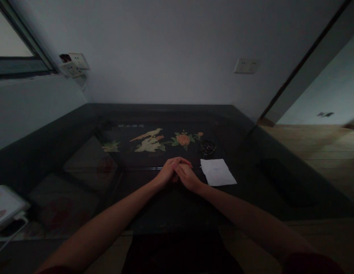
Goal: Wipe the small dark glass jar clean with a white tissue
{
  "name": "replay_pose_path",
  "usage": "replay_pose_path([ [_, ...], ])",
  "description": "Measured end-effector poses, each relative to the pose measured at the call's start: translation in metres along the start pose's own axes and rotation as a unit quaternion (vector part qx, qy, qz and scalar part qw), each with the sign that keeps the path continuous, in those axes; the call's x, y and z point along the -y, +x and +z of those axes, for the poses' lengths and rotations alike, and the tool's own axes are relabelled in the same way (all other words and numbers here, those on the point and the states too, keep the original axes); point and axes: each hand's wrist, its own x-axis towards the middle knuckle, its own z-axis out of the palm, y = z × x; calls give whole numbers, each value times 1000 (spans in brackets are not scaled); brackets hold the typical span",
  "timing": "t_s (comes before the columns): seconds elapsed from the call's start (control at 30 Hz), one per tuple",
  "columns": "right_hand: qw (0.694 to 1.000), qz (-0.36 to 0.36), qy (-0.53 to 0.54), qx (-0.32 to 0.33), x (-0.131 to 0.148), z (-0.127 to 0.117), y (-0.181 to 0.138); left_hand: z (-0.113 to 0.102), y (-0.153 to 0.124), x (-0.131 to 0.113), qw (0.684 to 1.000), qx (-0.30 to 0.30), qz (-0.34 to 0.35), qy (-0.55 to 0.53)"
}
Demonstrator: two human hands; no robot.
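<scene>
On a dark, glossy table (171, 205), my left hand (166, 171) and my right hand (188, 177) are folded together, their fingers closed over one another. I see no object in either hand; the space between the palms is hidden. Just right of my right hand lies a sheet of white paper (218, 173) with faint marks on it. Behind the paper sits a small, dark, round glassy dish (208, 147), probably an ashtray. Beyond my hands the tabletop bears a picture of birds and an orange flower (183, 139).
A white device (7, 207) with a cable plugged in stands at the left edge. A dark elongated shape (285, 182) lies on the right side of the table. Wall sockets (247, 66) are on the back wall, and the wooden floor (313, 148) shows at right.
</scene>
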Motion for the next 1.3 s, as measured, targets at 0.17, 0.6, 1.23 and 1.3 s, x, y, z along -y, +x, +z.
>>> replay_pose_path([
  [0.17,1000,3,0,-4,0,0,0,0,1,2,1000,0,2,-12],
  [0.6,1000,-11,-5,-4,-2,0,0,-1,2,3,1000,-1,10,-8],
  [1.23,1000,2,-2,0,-1,1,0,-1,2,3,1000,1,10,3],
  [1.3,1000,6,-3,-3,-1,1,0,0,2,1,1000,0,14,16],
])
